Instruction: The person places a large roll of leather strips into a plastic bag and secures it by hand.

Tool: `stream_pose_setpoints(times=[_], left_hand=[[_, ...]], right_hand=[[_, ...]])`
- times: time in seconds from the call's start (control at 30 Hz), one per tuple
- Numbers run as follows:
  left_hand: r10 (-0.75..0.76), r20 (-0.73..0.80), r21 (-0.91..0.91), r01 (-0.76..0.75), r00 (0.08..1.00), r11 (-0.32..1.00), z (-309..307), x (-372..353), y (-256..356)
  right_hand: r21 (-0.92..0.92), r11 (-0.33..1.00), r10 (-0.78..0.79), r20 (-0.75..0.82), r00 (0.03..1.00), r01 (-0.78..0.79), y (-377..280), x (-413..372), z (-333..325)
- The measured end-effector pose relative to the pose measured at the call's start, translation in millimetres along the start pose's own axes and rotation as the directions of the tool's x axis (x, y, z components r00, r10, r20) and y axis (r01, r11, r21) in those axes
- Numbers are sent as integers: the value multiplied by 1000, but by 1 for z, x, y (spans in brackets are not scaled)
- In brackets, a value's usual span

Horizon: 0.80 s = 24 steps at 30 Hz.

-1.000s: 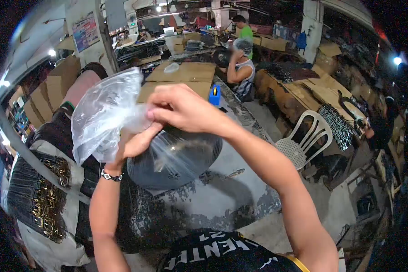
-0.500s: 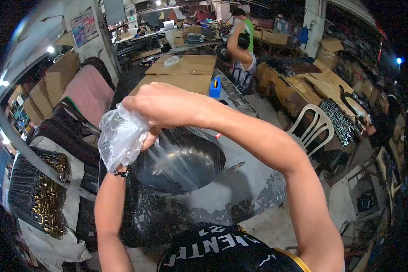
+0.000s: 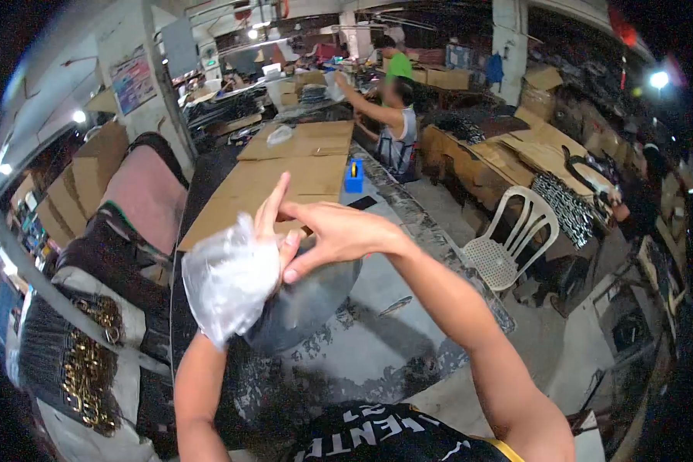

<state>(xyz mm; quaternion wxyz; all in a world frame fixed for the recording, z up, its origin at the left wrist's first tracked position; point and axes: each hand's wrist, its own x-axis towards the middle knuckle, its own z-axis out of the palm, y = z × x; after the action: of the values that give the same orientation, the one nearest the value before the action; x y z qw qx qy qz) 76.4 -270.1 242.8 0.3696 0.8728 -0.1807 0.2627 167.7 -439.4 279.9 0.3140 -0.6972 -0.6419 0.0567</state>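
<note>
A bunched clear plastic bag [image 3: 227,281] covers much of my left hand [image 3: 273,231], whose finger and thumb show at its right edge. The plastic gathers about that hand, down toward the wrist. My right hand [image 3: 339,235] reaches in from the right, thumb and fingers apart, close against the left fingertips with nothing visible in its grasp. Below both hands, a dark rounded glossy thing [image 3: 312,304] hangs over the table, partly hidden and smeared by motion. The grey worn table [image 3: 385,331] lies beneath.
Flat cardboard [image 3: 296,173] covers the table's far part, near a blue tape dispenser [image 3: 353,177] and a small dark flat item [image 3: 363,202]. A white plastic chair [image 3: 508,239] stands at right. A person [image 3: 396,131] works beyond; black straps with brass hardware [image 3: 85,369] hang at left.
My right hand has gone from a closed fist at the bag's top to spread fingers. Left fingers now show beside the bag. The dark rounded thing appears lower and less visible; the view has shifted.
</note>
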Motion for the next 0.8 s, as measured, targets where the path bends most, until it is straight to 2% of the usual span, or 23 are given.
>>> stream_pose_setpoints(times=[0.07,0.1,0.13,0.17,0.2,0.27,0.3,0.33,0.4,0.43,0.47,0.5,0.53,0.57,0.6,0.67,0.7,0.73,0.77,0.8], left_hand=[[13,52,40,-15,999,999,7,-6,-2],[16,82,89,-23,996,996,7,-10,-3],[17,109,140,-32,994,990,6,-13,-4],[14,133,190,-39,991,981,4,-18,-5],[11,153,240,-48,988,970,2,-21,-6],[-3,186,341,-62,983,938,-2,-28,-9],[-17,207,388,-66,978,919,-3,-34,-10],[-26,205,391,-58,978,919,0,-39,-12],[27,248,370,-120,968,921,10,-43,-18],[64,247,301,-139,967,943,16,-47,-20],[72,252,291,-146,965,946,19,-49,-18],[32,306,408,-161,952,899,19,-50,-10],[-15,351,518,-181,936,836,21,-52,-4],[28,350,532,-223,937,817,22,-57,-2],[32,352,528,-227,936,819,22,-59,2],[-21,476,498,-249,879,831,20,-62,10],[-3,485,414,-226,874,882,19,-66,11],[-7,483,411,-220,876,885,20,-68,8],[-53,537,157,-38,842,987,20,-71,3],[-77,598,-98,168,798,981,21,-73,2]], right_hand=[[44,999,30,-10,1000,-29,22,-4,15],[288,957,53,-54,997,-35,28,-9,27],[513,858,82,-89,993,-25,28,-13,36],[568,817,197,-112,974,-100,25,-20,40],[567,818,189,-108,976,-96,32,-26,51],[523,835,302,-180,936,-169,56,-33,77],[529,847,105,-55,993,-60,40,-33,74],[522,841,118,82,990,-144,28,-33,78],[370,929,45,-47,998,-25,29,-27,103],[366,930,53,-49,997,-31,35,-24,107],[347,937,25,34,999,-36,42,-24,111],[327,944,1,118,993,-40,48,-24,114],[322,945,13,117,993,-50,52,-28,122],[328,944,15,69,998,-37,53,-33,135],[331,943,14,19,1000,-19,51,-37,143],[284,958,-28,-5,1000,28,49,-49,151],[269,958,-90,-48,995,99,44,-52,154],[254,952,-151,-89,985,169,36,-54,151],[317,947,18,105,994,-50,24,-59,145],[322,945,19,110,994,-54,22,-61,148]])
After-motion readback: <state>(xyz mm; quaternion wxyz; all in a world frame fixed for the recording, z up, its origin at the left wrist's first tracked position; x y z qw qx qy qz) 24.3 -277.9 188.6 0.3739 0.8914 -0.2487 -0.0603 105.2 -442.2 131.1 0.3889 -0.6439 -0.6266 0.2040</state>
